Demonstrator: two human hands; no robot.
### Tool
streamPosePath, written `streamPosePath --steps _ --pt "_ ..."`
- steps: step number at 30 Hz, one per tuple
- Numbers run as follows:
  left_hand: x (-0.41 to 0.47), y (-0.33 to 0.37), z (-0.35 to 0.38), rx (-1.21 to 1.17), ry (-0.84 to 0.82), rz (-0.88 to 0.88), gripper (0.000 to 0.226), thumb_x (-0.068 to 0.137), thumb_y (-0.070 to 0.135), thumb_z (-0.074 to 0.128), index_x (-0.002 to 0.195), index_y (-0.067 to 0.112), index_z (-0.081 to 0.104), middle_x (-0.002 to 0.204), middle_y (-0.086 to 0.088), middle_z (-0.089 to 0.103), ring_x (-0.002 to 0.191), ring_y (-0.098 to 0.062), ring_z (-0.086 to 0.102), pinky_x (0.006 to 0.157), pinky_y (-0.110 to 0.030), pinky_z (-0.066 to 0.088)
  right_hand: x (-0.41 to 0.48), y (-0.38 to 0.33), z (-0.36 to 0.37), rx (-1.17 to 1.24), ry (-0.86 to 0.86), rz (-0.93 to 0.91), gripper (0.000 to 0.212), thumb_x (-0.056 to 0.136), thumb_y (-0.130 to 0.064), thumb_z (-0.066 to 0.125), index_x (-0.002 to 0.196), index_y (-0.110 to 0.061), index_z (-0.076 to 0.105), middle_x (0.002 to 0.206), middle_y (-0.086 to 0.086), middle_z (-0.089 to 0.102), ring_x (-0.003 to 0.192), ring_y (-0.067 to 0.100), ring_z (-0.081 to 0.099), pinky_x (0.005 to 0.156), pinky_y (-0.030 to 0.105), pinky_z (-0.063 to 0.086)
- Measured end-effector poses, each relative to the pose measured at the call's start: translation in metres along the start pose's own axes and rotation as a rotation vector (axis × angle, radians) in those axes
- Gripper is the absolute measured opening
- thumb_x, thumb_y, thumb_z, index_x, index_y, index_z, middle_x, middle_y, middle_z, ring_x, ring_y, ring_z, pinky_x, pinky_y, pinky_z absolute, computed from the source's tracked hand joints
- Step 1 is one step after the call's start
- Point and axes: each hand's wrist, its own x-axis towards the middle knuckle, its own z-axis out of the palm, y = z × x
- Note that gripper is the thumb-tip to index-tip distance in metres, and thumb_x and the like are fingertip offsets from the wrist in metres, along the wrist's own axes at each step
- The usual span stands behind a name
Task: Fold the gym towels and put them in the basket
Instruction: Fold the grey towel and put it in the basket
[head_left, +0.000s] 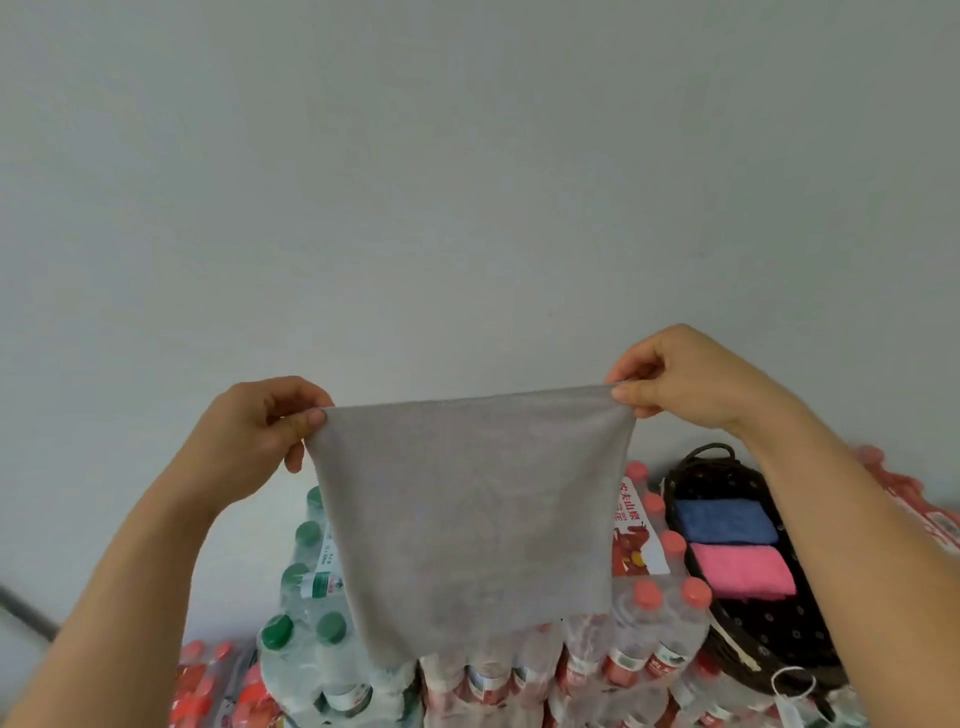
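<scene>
A grey towel (470, 519) hangs spread out in the air in front of me. My left hand (260, 431) pinches its upper left corner and my right hand (680, 374) pinches its upper right corner, so the top edge is stretched between them. To the right stands a dark basket (769, 623) with a dotted lining. Inside it lie a folded blue towel (722, 519) and, nearer to me, a folded pink towel (743, 569). My right forearm crosses over the basket's right side.
Shrink-wrapped packs of water bottles fill the area below: green-capped bottles (306, 597) at the left, red-capped bottles (654, 603) in the middle and beside the basket. A plain pale wall (467, 182) rises behind. A white mask loop (792, 686) lies at the basket's near end.
</scene>
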Motion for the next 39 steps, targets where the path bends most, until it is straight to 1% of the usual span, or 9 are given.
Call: streamPosePath --steps 4,8,15,21,26,29,31,35,39 --pt "0.017 -0.026 0.027 0.079 -0.155 -0.14 0.022 0.091 0.006 0.059 0.077 0.021 0.068 0.054 -0.001 0.066 0.051 -0.014 0.062 0.055 -0.024 0.045 0.023 0.018 0.037 0.069 0.019 0.121 0.009 0.087 0.0 0.064 0.082 -0.007 0.068 0.084 0.011 0.063 0.072 0.018 0.063 0.066 0.031 0.059" --pt "0.044 -0.011 0.017 -0.077 0.195 -0.07 0.032 0.088 0.0 0.057 0.074 0.026 0.068 0.067 -0.004 0.07 0.06 -0.021 0.068 0.066 -0.033 0.059 0.048 0.003 0.028 0.133 0.237 -0.016 0.018 0.085 0.001 0.064 0.075 -0.014 0.065 0.081 0.012 0.067 0.076 0.029 0.069 0.081 0.049 0.057" --pt "0.058 0.042 -0.025 -0.172 0.492 0.211 0.028 0.092 -0.001 0.05 0.088 0.022 0.066 0.077 0.007 0.068 0.067 -0.005 0.068 0.072 -0.016 0.055 0.034 -0.048 -0.025 0.3 0.483 -0.305 0.016 0.087 0.001 0.063 0.082 -0.014 0.064 0.077 0.009 0.063 0.072 0.02 0.064 0.073 0.036 0.06" --pt "-0.018 -0.01 0.036 -0.111 0.353 0.114 0.036 0.088 -0.009 0.052 0.087 0.024 0.065 0.079 0.011 0.068 0.073 -0.002 0.066 0.07 -0.006 0.048 -0.028 0.023 0.038 0.142 0.377 -0.148 0.024 0.085 -0.005 0.068 0.08 -0.028 0.066 0.081 -0.006 0.068 0.079 0.014 0.066 0.077 0.024 0.052" --pt "-0.107 -0.091 0.117 0.053 0.054 -0.124 0.038 0.081 -0.006 0.066 0.08 0.032 0.067 0.079 0.019 0.066 0.073 -0.005 0.064 0.073 -0.026 0.054 -0.099 0.111 0.135 -0.08 0.071 0.059 0.019 0.082 -0.007 0.071 0.082 -0.025 0.066 0.094 -0.01 0.057 0.088 -0.002 0.056 0.079 0.007 0.042" --pt "-0.142 -0.113 0.141 0.039 -0.02 -0.182 0.044 0.079 -0.007 0.068 0.077 0.037 0.064 0.077 0.026 0.063 0.071 0.003 0.063 0.068 -0.006 0.045 -0.131 0.146 0.172 -0.108 -0.027 0.207 0.026 0.085 -0.012 0.069 0.08 -0.035 0.06 0.096 -0.008 0.05 0.086 0.002 0.055 0.082 0.019 0.045" --pt "-0.152 -0.119 0.149 0.011 -0.008 -0.209 0.042 0.079 -0.008 0.068 0.077 0.035 0.066 0.082 0.022 0.065 0.077 0.004 0.063 0.068 -0.001 0.042 -0.141 0.155 0.185 -0.119 -0.025 0.273 0.03 0.085 -0.014 0.069 0.076 -0.04 0.057 0.087 -0.006 0.059 0.077 0.01 0.06 0.072 0.025 0.049" --pt "-0.154 -0.122 0.154 -0.007 0.009 -0.319 0.035 0.082 0.001 0.069 0.076 0.036 0.068 0.099 0.005 0.057 0.081 -0.005 0.059 0.069 -0.013 0.042 -0.146 0.154 0.194 0.011 0.014 0.374 0.013 0.088 -0.014 0.066 0.083 -0.026 0.064 0.071 -0.004 0.07 0.06 0.011 0.067 0.056 0.028 0.053" --pt "-0.157 -0.121 0.151 -0.036 -0.015 -0.335 0.035 0.083 0.003 0.068 0.077 0.037 0.069 0.096 0.01 0.061 0.08 -0.007 0.062 0.069 -0.02 0.047 -0.148 0.154 0.2 0.155 0.085 0.481 0.013 0.085 -0.01 0.068 0.081 -0.022 0.069 0.07 -0.003 0.072 0.066 0.016 0.07 0.068 0.039 0.057"
